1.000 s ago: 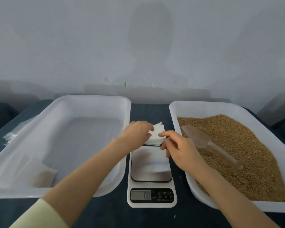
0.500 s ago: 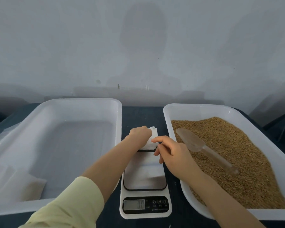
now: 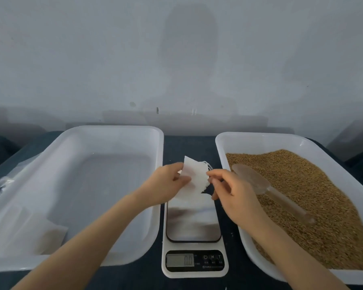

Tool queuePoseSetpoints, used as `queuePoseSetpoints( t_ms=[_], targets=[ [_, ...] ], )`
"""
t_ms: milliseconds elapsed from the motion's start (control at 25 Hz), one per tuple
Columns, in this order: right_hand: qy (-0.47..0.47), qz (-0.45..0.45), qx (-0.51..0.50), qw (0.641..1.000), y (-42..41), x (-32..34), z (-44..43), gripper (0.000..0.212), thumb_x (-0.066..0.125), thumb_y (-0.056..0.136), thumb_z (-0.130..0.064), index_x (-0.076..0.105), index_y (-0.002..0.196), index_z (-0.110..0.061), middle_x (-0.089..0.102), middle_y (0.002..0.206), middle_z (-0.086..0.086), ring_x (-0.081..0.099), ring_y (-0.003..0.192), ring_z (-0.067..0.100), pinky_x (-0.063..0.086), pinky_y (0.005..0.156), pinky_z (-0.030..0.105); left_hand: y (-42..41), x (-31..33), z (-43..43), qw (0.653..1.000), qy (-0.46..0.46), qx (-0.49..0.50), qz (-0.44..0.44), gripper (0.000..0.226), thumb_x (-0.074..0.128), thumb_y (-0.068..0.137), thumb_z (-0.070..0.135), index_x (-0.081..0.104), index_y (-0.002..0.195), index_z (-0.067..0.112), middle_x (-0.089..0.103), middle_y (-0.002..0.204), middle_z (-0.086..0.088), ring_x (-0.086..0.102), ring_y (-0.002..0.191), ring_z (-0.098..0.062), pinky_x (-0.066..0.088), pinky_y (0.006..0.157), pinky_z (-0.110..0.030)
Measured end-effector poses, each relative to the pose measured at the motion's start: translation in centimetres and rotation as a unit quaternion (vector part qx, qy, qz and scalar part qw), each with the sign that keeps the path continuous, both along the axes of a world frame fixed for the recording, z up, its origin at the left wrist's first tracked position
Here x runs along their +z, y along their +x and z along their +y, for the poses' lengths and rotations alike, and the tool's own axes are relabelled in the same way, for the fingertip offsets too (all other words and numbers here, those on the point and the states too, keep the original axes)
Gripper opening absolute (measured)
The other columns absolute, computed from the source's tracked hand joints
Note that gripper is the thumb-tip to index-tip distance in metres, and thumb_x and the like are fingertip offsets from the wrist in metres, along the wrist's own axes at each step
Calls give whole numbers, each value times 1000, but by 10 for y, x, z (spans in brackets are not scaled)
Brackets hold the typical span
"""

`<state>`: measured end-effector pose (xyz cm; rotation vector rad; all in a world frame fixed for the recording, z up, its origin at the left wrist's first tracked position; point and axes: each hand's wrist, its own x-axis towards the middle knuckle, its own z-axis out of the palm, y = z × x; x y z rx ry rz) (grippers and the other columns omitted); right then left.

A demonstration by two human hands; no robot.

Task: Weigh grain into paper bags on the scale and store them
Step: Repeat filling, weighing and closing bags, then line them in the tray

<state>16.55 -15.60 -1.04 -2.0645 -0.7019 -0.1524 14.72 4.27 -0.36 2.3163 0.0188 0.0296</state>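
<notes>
A small white paper bag (image 3: 194, 180) is held in the air above the far end of the scale (image 3: 194, 237). My left hand (image 3: 166, 185) grips its left edge and my right hand (image 3: 228, 191) pinches its right edge. The scale has a shiny steel platform and its display reads 0.0. In the white tray (image 3: 235, 141) on the right lies brown grain (image 3: 312, 206), with a clear plastic scoop (image 3: 260, 185) resting on top of it.
A large white tray (image 3: 113, 130) on the left holds a flat white bag (image 3: 48, 235) in its near left corner. Clear plastic (image 3: 6, 181) lies left of that tray. A grey wall stands behind the dark table (image 3: 189, 143).
Both hands have lifted one paper bag up off the spot behind the scale and now hold it between them; before, they were reaching down onto the stack there.
</notes>
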Motion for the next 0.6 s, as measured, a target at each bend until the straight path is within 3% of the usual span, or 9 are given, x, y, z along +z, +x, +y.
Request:
queuePoseSetpoints(
  t_ms=[200, 320, 440, 600],
  targets=[
    [0, 4, -50, 999, 3, 5, 1, 32, 51, 95, -19, 54, 126, -25, 56, 102, -23, 54, 87, -9, 42, 66, 4, -17, 1, -8, 996, -93, -14, 0, 15, 53, 97, 22, 62, 108, 17, 73, 94, 1, 68, 87, -22, 54, 83, -37],
    [-1, 41, -42, 998, 3, 7, 0, 39, 47, 97, -24, 43, 136, -27, 50, 104, -31, 50, 92, -17, 42, 70, 4, -17, 2, -20, 991, -131, -20, -17, 21, 52, 98, 19, 62, 116, 20, 72, 97, 5, 68, 84, -15, 54, 81, -30],
    [30, 87, -43, 995, 3, 7, -1, 44, 46, 97, -29, 37, 139, -32, 51, 109, -27, 55, 95, -9, 43, 77, 12, -19, 0, -22, 984, -174, -15, -36, 25, 52, 97, 16, 62, 119, 23, 73, 101, 6, 69, 90, -12, 54, 89, -34],
    [155, 142, -20, 977, 5, 13, -1, 29, 56, 93, -15, 55, 116, -33, 69, 84, -8, 65, 78, 3, 50, 66, 14, -22, 0, -18, 974, -220, -29, -41, 21, 58, 95, 25, 64, 114, 29, 74, 96, 7, 69, 88, -13, 55, 86, -31]
  ],
)
